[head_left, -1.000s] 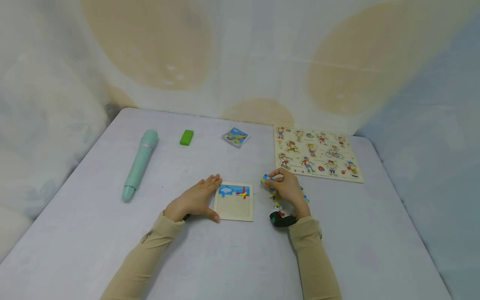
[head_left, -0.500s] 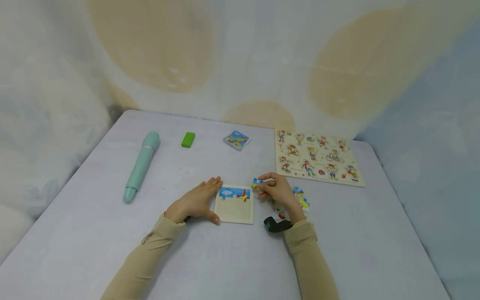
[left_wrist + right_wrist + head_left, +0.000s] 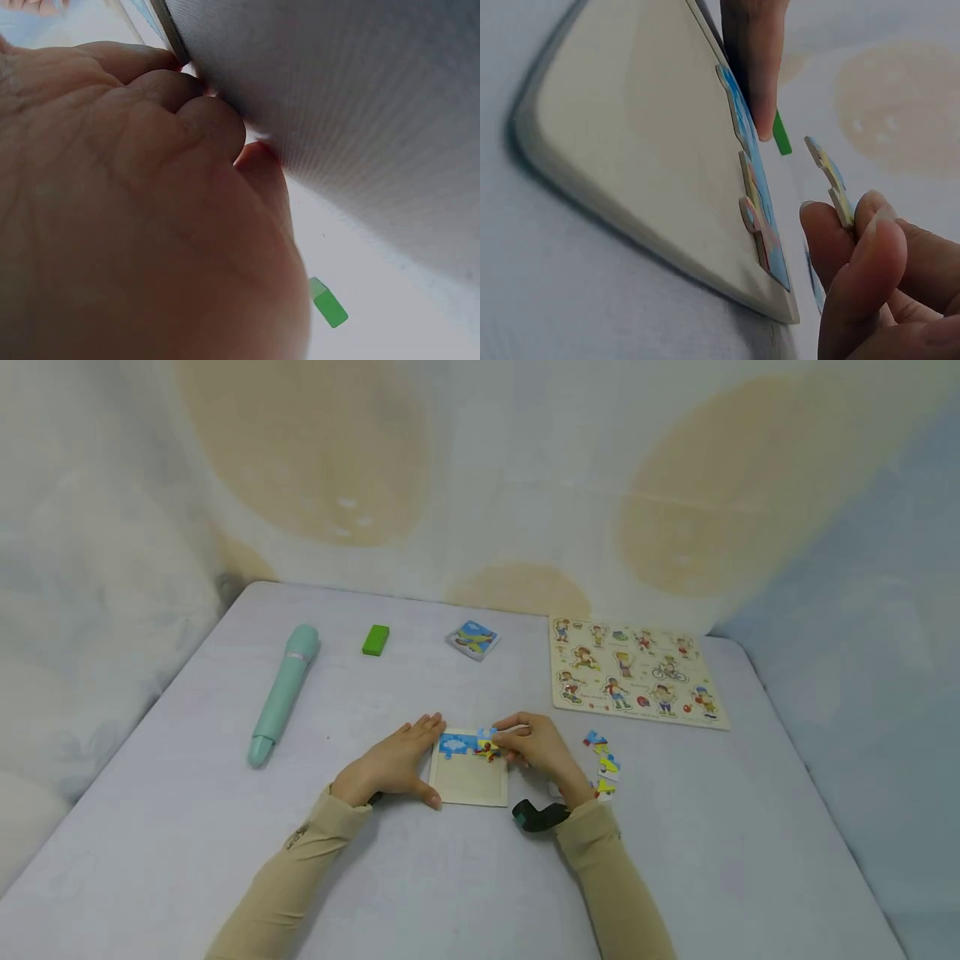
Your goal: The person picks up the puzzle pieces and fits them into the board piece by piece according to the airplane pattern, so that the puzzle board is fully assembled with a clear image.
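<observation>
A small square wooden puzzle board [image 3: 471, 783] lies in front of me. Blue sky pieces [image 3: 453, 744] and part of a red and yellow picture fill its top row; bare wood shows below. My left hand [image 3: 392, 767] rests at the board's left edge, fingers extended and thumb near the lower left corner. Over the top right of the board, my right hand [image 3: 542, 748] pinches a blue and yellow puzzle piece [image 3: 831, 174] between thumb and fingers. The right wrist view shows this piece raised off the board. Several loose puzzle pieces [image 3: 608, 764] lie right of the right hand, partly hidden by it.
A mint-green microphone-shaped toy [image 3: 283, 693] lies on the left of the white table [image 3: 720, 843]. At the back are a green block [image 3: 376, 640], a small airplane picture [image 3: 473, 639] and a large wooden board with sports figures [image 3: 637, 672].
My right hand has moved left from the loose pieces to above the board's upper right, carrying the puzzle piece. The left hand has stayed at the board's edge.
</observation>
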`<state>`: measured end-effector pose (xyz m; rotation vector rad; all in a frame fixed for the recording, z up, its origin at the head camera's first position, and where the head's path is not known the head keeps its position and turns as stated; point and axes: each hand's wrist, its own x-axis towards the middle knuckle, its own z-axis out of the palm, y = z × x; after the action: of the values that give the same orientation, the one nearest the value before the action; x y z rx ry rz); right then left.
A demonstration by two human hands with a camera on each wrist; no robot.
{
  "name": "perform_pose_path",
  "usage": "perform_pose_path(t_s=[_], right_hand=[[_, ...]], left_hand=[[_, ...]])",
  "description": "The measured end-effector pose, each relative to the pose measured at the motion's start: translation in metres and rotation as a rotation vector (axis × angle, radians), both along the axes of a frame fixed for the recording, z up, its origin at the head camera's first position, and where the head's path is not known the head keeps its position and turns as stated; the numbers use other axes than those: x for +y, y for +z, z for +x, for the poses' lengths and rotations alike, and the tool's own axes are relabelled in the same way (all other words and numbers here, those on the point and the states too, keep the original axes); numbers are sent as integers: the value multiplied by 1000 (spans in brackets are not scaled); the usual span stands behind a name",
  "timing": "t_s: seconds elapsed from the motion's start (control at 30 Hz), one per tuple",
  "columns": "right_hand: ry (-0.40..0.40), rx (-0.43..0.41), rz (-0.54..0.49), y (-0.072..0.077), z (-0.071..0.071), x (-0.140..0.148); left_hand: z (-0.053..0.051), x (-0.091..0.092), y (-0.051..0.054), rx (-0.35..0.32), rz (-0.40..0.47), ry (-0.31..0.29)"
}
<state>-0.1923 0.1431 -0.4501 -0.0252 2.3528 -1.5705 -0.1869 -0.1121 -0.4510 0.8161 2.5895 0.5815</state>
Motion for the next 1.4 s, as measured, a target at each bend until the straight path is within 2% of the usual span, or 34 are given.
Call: perform_pose_path(t_s=[0.43,0.63,0.97,1.2,1.4], right_hand=[[1,-49,-10,1,6,-24],[20,-51,41,-3,9,-33],[0,-33,24,-7,12,-44],[30,-2,70,-6,15,-47],[21,13,82,-5,17,-49]], left_hand=[[0,-1,1,-14,14,9],[-1,1,3,-21,5,8],[1,0,1,-23,5,15],[1,0,1,-25,-3,13],[1,0,2,-21,7,10]])
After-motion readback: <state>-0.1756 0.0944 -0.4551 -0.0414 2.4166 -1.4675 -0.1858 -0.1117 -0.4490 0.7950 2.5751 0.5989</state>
